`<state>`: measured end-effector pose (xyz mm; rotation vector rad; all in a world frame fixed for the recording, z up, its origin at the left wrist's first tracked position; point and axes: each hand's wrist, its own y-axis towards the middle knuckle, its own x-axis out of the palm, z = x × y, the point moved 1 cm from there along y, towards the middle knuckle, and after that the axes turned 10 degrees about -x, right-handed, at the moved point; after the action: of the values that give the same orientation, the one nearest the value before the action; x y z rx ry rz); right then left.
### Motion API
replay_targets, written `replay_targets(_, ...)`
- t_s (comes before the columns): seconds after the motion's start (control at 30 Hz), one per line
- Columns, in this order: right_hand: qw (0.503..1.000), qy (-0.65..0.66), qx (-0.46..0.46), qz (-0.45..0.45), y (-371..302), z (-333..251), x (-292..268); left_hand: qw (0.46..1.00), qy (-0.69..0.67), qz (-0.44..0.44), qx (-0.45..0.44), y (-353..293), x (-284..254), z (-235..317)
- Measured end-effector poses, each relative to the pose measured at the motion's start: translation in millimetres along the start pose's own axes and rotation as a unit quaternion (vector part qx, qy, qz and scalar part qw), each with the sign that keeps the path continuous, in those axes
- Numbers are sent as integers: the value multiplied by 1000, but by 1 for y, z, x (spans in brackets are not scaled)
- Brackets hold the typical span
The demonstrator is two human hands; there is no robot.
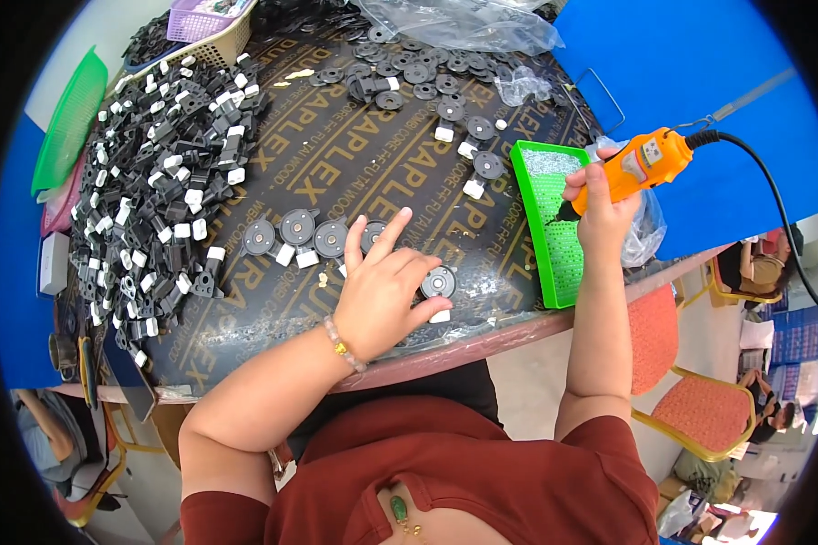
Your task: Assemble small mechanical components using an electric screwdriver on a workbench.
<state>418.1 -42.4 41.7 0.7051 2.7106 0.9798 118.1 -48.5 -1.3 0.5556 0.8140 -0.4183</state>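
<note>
My right hand [600,207] is wrapped round an orange electric screwdriver [650,165]. Its dark tip points down at the left side of a green perforated tray [547,272], which has small shiny screws [553,162] at its far end. Over the table's near part, my left hand [382,295] has its fingers spread. Its thumb and forefinger lie at the edge of a round black disc part [438,282] with a white tab; whether they press on it I cannot tell. Similar discs [297,227] sit in a row leftward, one partly hidden behind my fingers.
A large heap of black parts with white tabs [168,182] covers the table's left. Loose black discs [418,73] and a clear plastic bag [463,25] lie at the back. Baskets [214,47] stand far left. A black cable [773,173] hangs at right, near an orange chair [704,413].
</note>
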Motion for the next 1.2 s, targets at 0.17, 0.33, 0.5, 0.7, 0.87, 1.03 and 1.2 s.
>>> replay_targets(0.17, 993, 91, -57, 40, 0, -37, 8, 1000, -5, 0, -7, 0, 0, 0)
replay_targets(0.33, 967, 201, -117, -105, -32, -84, 64, 1000, -9, -3, -10, -1, 0, -1)
replay_targets(0.5, 964, 214, -32, -156, -58, -82, 110, 1000, -12, -2, -19, -1, -3, 0)
replay_targets(0.7, 926, 321, -10, -199, -61, -60, 113, 999, -13, -21, -37, 1, -2, -1)
replay_targets(0.87, 925, 319, 12, -206, -66, -57, 115, 999, -9, -7, -30, 1, -1, -1)
replay_targets(1.03, 942, 263, -1, -208, -71, -57, 113, 1000, 1, -11, -28, 0, -2, -1)
replay_targets(1.2, 933, 310, -4, -184, -67, -57, 109, 1000, -6, -18, -25, 0, 0, 1)
